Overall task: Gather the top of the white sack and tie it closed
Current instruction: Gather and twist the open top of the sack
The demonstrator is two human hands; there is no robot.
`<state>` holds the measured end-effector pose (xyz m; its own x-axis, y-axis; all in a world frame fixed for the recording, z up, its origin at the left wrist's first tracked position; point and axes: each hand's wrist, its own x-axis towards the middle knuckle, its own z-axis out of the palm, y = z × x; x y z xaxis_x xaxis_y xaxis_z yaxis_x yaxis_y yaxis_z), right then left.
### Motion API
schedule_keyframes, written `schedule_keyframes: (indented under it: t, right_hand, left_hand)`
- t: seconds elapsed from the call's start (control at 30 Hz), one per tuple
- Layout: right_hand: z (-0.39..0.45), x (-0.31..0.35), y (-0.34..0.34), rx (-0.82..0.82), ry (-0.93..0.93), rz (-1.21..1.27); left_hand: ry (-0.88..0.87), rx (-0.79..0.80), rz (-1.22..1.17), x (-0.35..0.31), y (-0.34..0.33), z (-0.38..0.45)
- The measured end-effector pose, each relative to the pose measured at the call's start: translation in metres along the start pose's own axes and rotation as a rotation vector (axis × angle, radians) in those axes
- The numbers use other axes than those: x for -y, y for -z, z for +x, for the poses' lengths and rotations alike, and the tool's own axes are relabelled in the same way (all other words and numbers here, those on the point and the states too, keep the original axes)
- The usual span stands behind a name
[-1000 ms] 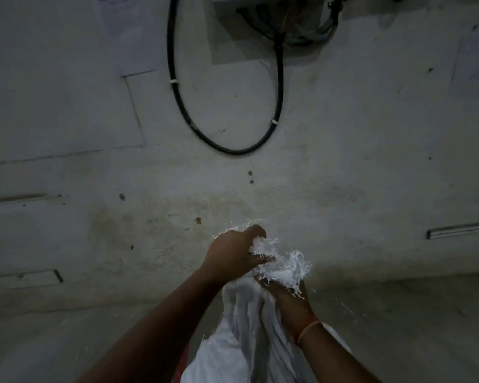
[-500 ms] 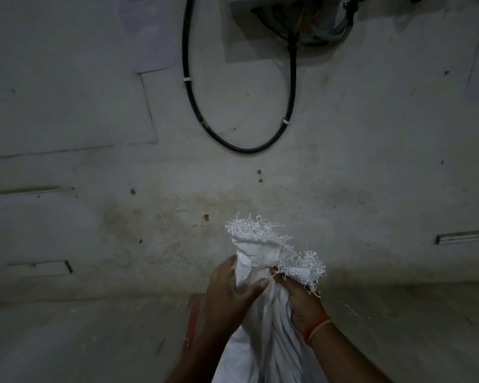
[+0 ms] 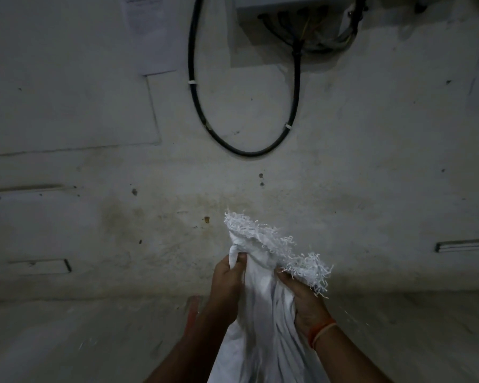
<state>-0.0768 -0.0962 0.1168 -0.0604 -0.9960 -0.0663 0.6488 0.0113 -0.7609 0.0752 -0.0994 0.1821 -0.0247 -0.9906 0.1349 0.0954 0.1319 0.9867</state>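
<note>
The sack (image 3: 263,313) stands at the six o'clock edge of the view, its white cloth bunched into long vertical folds that narrow upward between the two hands; its frayed top (image 3: 277,244) spills out above them, running from a peak at twelve o'clock of the hands down toward three o'clock, loose threads sticking out all along it; no tie shows round the neck. The left hand (image 3: 227,288) grips the gathered cloth from the nine o'clock side, fingers curled round a fold with the tips pinching it just under the fringe; the right hand (image 3: 304,302) grips from the three o'clock side, fingers wrapped into the folds, the frayed edge draped over its knuckles; an orange band (image 3: 320,331) circles that wrist. Both forearms come up from six o'clock, one on each side of the sack. Low at eight o'clock of the left hand lies a reddish strip (image 3: 192,313), possibly a strap, though the light is too dim to tell. Behind is a stained pale wall (image 3: 94,217); at twelve o'clock a black cable (image 3: 249,153) hangs in a loop from a box (image 3: 288,12), with a paper sheet (image 3: 152,34) stuck at eleven o'clock; the floor (image 3: 67,341) meets the wall just behind the hands.
</note>
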Motion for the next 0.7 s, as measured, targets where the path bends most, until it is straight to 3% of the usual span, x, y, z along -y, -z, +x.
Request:
schedule_keyframes:
  t: [0.17,0.37,0.5,0.63,0.7]
  right_hand:
    - [-0.009,0.014,-0.003,0.097,-0.089,0.184]
    - [-0.008,0.011,-0.009,0.11,-0.084,0.223]
    - [-0.01,0.012,-0.005,0.133,-0.093,0.185]
    - [-0.019,0.024,-0.012,0.186,0.0,0.07]
    - [-0.016,0.021,-0.01,0.12,0.032,0.086]
  left_hand:
    - [-0.016,-0.02,-0.023,-0.002,-0.001,0.002]
    - [0.058,-0.056,-0.098,0.002,-0.02,0.005]
    - [0.027,0.161,-0.135,0.01,-0.024,-0.007]
    - [-0.03,0.461,0.094,0.028,-0.014,-0.027]
    - [-0.035,0.467,0.191,0.034,-0.016,-0.029]
